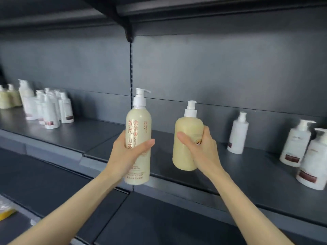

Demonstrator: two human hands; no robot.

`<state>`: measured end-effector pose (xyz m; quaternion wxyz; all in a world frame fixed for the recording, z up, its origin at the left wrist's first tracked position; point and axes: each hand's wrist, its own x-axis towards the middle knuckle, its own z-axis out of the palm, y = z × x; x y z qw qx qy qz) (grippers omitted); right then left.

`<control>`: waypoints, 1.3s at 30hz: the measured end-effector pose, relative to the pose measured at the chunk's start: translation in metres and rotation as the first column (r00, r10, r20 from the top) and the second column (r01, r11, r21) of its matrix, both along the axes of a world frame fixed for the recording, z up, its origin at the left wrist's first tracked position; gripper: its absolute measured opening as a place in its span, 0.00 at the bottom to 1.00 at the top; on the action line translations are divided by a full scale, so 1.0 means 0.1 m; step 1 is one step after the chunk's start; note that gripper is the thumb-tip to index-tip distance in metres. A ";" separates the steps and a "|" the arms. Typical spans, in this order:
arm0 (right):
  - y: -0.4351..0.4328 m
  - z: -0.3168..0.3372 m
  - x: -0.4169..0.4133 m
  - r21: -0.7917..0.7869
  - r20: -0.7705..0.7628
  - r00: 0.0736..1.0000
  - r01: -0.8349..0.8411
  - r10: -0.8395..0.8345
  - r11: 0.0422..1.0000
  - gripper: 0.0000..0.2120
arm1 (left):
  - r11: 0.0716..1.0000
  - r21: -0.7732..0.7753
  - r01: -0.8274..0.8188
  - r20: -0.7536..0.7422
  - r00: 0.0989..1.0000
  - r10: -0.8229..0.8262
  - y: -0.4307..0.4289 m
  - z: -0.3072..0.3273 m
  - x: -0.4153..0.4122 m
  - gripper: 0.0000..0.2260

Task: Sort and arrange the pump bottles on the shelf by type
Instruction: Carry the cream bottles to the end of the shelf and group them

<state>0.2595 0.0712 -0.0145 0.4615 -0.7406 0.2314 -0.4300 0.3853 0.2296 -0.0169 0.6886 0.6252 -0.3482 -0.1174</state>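
My left hand (130, 152) grips a tall cream pump bottle (138, 126) with red lettering, held upright in front of the dark shelf (99, 137). My right hand (200, 147) grips a second cream pump bottle (187, 131), shorter-looking and turned so its label faces away. Both bottles are lifted off the shelf board. Several white pump bottles (51, 110) stand grouped at the shelf's left, with cream ones (8, 99) behind them at the far left edge. A single white bottle (238, 134) stands to the right of my hands, and two more white bottles (297, 144) stand further right.
The grey back panel (212, 71) and a vertical slotted upright (131, 68) lie behind the bottles. Another shelf (194, 7) hangs overhead. A lower shelf (150, 221) runs below my arms, with a yellow packet (5, 212) at its left edge.
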 end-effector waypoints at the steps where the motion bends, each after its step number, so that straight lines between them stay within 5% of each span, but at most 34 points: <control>1: 0.15 -0.01 0.19 0.007 -0.005 1.000 -0.028 0.028 1.000 0.24 | 1.000 0.009 -0.017 -0.002 1.000 0.017 0.20 -0.02 0.16 0.16; 7: 1.09 -0.12 1.32 0.007 -0.025 0.985 -0.169 0.169 0.986 0.25 | 0.992 0.053 -0.114 -0.021 0.993 0.115 1.27 -0.14 1.05 0.24; 21: 2.48 -0.08 3.88 -0.041 -0.063 0.914 -0.404 0.402 0.914 0.33 | 0.916 0.021 -0.401 -0.013 0.916 0.401 2.83 -0.22 3.07 0.19; 29: 3.13 -0.14 5.70 -0.003 -0.067 0.842 -0.537 0.536 0.843 0.27 | 0.858 0.066 -0.510 0.043 0.860 0.508 3.44 -0.29 4.58 0.30; 39: 3.56 0.06 7.40 -0.077 -0.081 0.836 -0.549 0.543 0.833 0.25 | 0.857 0.009 -0.516 0.071 0.855 0.514 3.89 -0.11 6.30 0.26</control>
